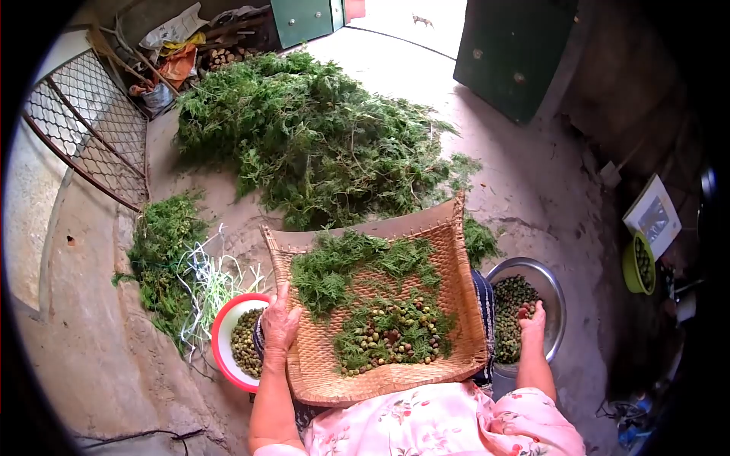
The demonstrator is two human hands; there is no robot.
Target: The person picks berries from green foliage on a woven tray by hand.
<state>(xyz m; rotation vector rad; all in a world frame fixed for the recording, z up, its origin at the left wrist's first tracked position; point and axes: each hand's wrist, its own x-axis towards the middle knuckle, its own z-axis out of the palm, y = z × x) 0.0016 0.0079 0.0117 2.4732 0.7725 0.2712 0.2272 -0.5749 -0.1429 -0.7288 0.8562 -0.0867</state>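
Note:
A woven winnowing basket point(327, 380) rests tilted on my lap. In it lie green leafy sprigs point(323, 277) and a heap of small round green and brown seed cones point(391, 334). My left hand point(280, 328) is closed on the basket's left rim. To the right, my right hand point(534, 323) is over a metal basin point(559, 304) holding many small green cones point(508, 304). Its fingers are curled in, with reddish spots at the tips; what they hold is unclear. Beside my left forearm stands a red-rimmed white basin point(220, 346), also with cones.
A big pile of cut evergreen branches point(304, 137) covers the floor ahead. White and green plastic strips point(209, 285) lie at left near a smaller branch pile point(163, 235). Green metal doors point(517, 53) stand open at the back. A green basin point(637, 266) is far right.

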